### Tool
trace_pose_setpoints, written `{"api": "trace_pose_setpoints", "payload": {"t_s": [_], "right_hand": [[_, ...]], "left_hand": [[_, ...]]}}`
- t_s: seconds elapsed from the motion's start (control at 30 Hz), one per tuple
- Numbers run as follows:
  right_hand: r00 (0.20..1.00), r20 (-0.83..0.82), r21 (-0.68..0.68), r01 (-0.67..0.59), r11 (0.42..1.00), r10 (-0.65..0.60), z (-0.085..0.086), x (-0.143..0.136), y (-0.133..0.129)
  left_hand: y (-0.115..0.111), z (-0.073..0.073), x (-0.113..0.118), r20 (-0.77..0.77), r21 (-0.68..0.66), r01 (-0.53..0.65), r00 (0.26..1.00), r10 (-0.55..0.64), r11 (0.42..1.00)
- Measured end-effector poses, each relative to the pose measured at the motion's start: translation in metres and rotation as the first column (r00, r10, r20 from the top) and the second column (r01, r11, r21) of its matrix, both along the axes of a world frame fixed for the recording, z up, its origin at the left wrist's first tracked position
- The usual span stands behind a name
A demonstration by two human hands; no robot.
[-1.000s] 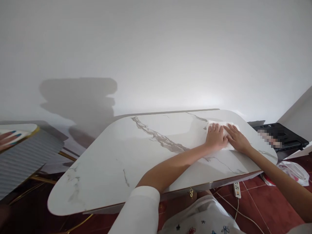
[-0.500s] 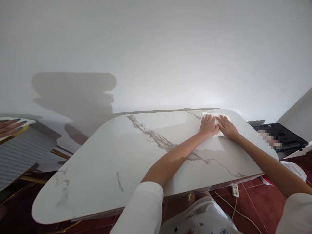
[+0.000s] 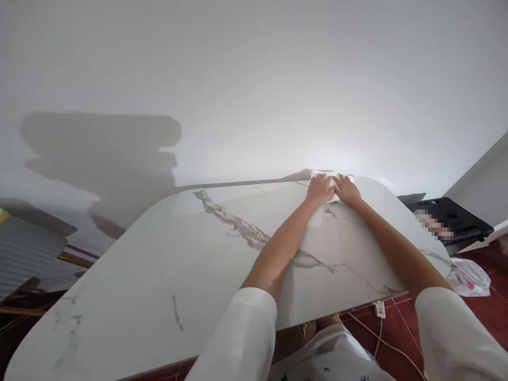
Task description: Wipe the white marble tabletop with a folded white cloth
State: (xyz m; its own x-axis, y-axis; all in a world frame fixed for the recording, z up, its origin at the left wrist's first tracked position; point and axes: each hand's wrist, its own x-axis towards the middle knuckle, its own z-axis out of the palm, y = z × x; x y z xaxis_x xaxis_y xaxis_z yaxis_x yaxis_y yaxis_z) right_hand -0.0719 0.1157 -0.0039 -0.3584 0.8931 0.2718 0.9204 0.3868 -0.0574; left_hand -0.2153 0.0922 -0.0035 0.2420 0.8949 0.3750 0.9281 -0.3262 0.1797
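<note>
My left hand (image 3: 319,190) and my right hand (image 3: 347,191) press side by side on a folded white cloth (image 3: 334,197). Slightly bent fingers hold the cloth down, and the thumbs nearly meet at its middle. It lies at the far edge of a white marbled tabletop (image 3: 206,270), close against the wall, and its far side seems to reach that edge. Most of the cloth is hidden beneath the hands. Both arms stretch forward over the table.
A pale wall (image 3: 254,95) rises behind the table. Right of it are a black case-like object (image 3: 464,217), partly blurred out, and a white plastic bag (image 3: 470,278). A power strip (image 3: 380,309) with a cable lies on the red floor. A ribbed grey piece (image 3: 29,254) stands left.
Both hands have pushed the cloth away from me to the table's far edge, slightly leftward. The view has shifted a little to the right, and a hand at the far left has left view.
</note>
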Motion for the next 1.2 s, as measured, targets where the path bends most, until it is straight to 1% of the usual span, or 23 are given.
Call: {"api": "trace_pose_setpoints", "payload": {"t_s": [0.2,0.37,0.5,0.6,0.93,1.2], "right_hand": [[1.000,0.012,-0.019,0.022,1.000,-0.021,0.006,-0.042,0.007],[0.999,-0.003,-0.019,0.031,0.999,-0.032,0.005,-0.062,0.004],[1.000,-0.022,-0.029,0.001,1.000,-0.001,0.005,-0.076,-0.002],[0.999,-0.030,-0.025,-0.027,0.999,0.027,0.004,-0.091,-0.008],[0.993,-0.065,-0.013,-0.099,0.995,0.098,0.004,-0.158,-0.034],[0.981,-0.104,-0.054,-0.168,0.984,0.162,0.005,-0.202,-0.057]], "left_hand": [[0.015,-0.001,-0.038,0.008,0.017,-0.022,1.000,0.022,1.000],[0.014,-0.005,-0.057,-0.027,0.045,-0.026,0.999,0.027,0.999],[0.004,-0.006,-0.071,-0.054,0.072,-0.051,0.997,0.055,0.996],[-0.006,-0.006,-0.086,-0.065,0.078,-0.080,0.994,0.085,0.994],[-0.040,-0.003,-0.152,-0.112,0.078,-0.144,0.982,0.153,0.986],[-0.067,-0.005,-0.198,-0.127,0.049,-0.191,0.972,0.195,0.980]]}}
